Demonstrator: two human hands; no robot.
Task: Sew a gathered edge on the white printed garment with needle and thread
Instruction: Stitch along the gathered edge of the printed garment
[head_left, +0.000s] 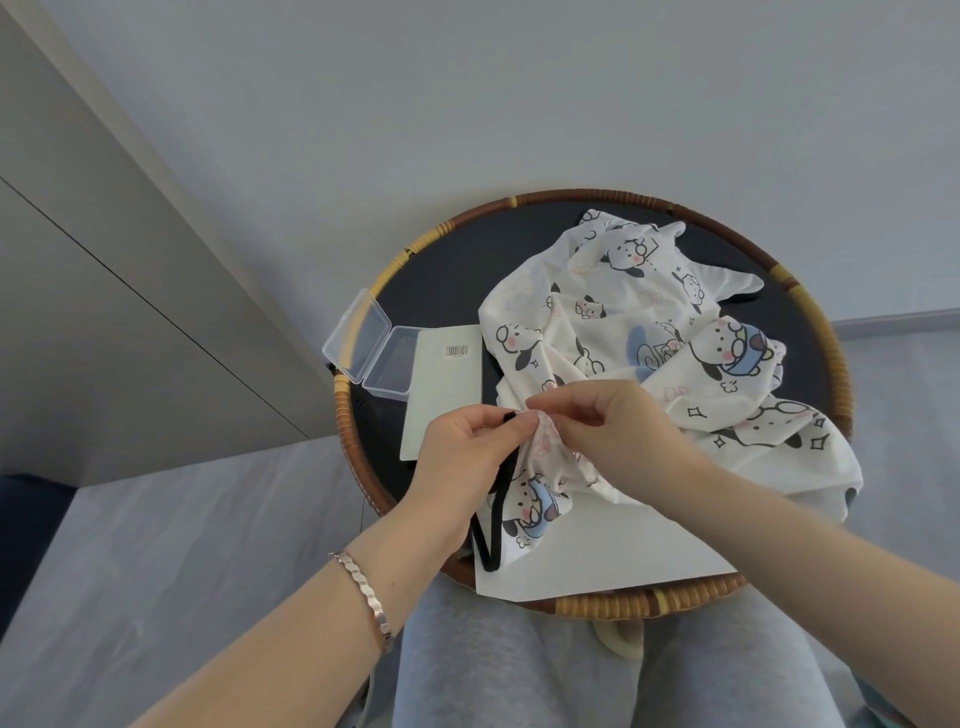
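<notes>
A white garment printed with cartoon dogs (649, 332) lies bunched across a round table with a woven rim (810, 306). My left hand (467, 457) pinches a gathered fold of the garment's edge, next to its black trim (496, 519). My right hand (602, 421) pinches the same bunched fabric from the right, fingertips close to the left thumb. The needle and thread are too small to make out.
An open clear plastic box (371, 345) sits at the table's left edge beside a white card with a barcode (444, 384). A white sheet (597, 561) lies at the near rim. My grey-trousered knees are below the table. A grey couch surface lies left.
</notes>
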